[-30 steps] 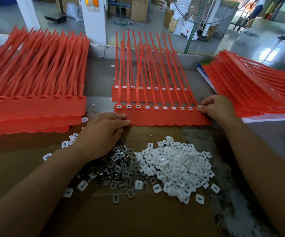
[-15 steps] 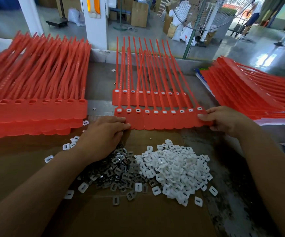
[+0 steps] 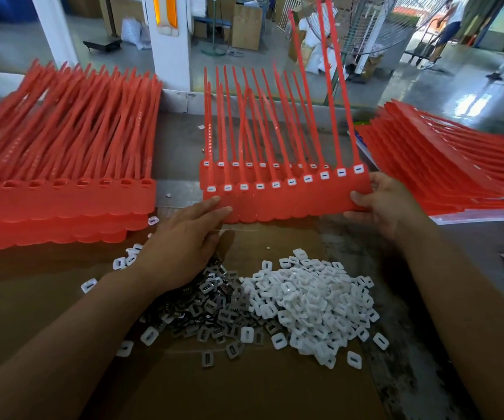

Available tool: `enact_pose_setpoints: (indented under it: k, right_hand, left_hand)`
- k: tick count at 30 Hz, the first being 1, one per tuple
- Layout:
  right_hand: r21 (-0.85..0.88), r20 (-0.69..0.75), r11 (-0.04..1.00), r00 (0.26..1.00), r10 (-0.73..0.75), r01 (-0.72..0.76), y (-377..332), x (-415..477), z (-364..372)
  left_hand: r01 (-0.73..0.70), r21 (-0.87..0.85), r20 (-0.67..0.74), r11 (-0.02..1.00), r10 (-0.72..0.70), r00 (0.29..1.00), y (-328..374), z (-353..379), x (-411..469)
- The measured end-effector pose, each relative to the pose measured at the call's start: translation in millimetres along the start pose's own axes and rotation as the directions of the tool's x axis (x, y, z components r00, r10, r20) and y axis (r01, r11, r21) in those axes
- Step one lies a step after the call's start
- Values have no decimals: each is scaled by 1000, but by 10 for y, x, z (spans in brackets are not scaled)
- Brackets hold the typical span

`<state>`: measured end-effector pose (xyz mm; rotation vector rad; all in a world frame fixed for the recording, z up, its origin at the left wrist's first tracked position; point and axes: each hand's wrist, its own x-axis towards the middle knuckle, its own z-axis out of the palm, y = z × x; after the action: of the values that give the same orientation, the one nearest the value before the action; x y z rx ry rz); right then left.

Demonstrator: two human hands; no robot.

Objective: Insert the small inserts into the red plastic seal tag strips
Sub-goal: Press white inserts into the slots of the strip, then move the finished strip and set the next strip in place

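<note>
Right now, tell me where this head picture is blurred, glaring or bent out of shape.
Head view: the right-hand stack of red strips is smeared soft, while the middle tag strips and the white inserts are crisp. Head view: daylight glares off the floor beyond the table. Head view: the wide lens bows the edges, stretching the forearms toward the lower corners.

L hand (image 3: pixel 184 241) flat; R hand (image 3: pixel 387 204) curled, pinching.
</note>
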<state>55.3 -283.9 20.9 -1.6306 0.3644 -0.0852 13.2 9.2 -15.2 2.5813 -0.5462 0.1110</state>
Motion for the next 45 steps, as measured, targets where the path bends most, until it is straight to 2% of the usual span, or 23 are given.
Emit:
enact_pose_setpoints:
  k: [9,13,16,19,23,26,28,31,33,37,40,43,45]
  right_hand:
    - [89,-54,994,996,68,-63,-7,232,327]
    - [172,-147,981,982,116,-90,55,307,423]
    - [161,-151,983,982,113,-88,68,339,418]
    - [-42,-133,999,991,13,-19,107,352,356]
    - [-301,-189,950,972,-141,79,176,380,309]
    - [-569,-243,820,938,-246,68,231,388,335]
    - [-631,-299,774,906,-299,47,263,374,343]
    - [-624,-332,774,861,-386,107,286,311,336]
    - [-595,-298,791,874,-383,144,288,291,317]
    - [-345,-155,933,974,-166,104,205,285,256]
    - [-175,-111,985,993,-31,11,100,273,198]
    - [-247,-119,969,992,-50,20,10,203,225]
    - [-336,-24,940,997,-75,63,-62,114,301]
  left_hand:
    - [2,11,17,1000,-2,1000,-31,8,-4]
    - [3,19,30,1000,-3,1000,-61,13,3]
    - [0,23,21,1000,-1,1000,-68,18,8]
    - [-9,31,29,999,8,1000,-67,21,8]
    - [-15,32,26,999,14,1000,-59,19,2]
    - [-24,34,18,999,23,1000,-57,21,5]
    - [-25,31,14,999,25,1000,-60,27,9]
    - [-20,14,5,1000,20,1000,-58,27,19]
    - [-5,-31,-3,1000,5,1000,-36,13,18]
    - [26,-78,42,997,-23,999,10,-33,-4]
    - [43,-100,54,994,-38,998,28,-45,-17]
    - [46,-44,69,998,-43,997,50,-39,-26]
    - [15,12,29,1000,-16,999,57,-19,-25]
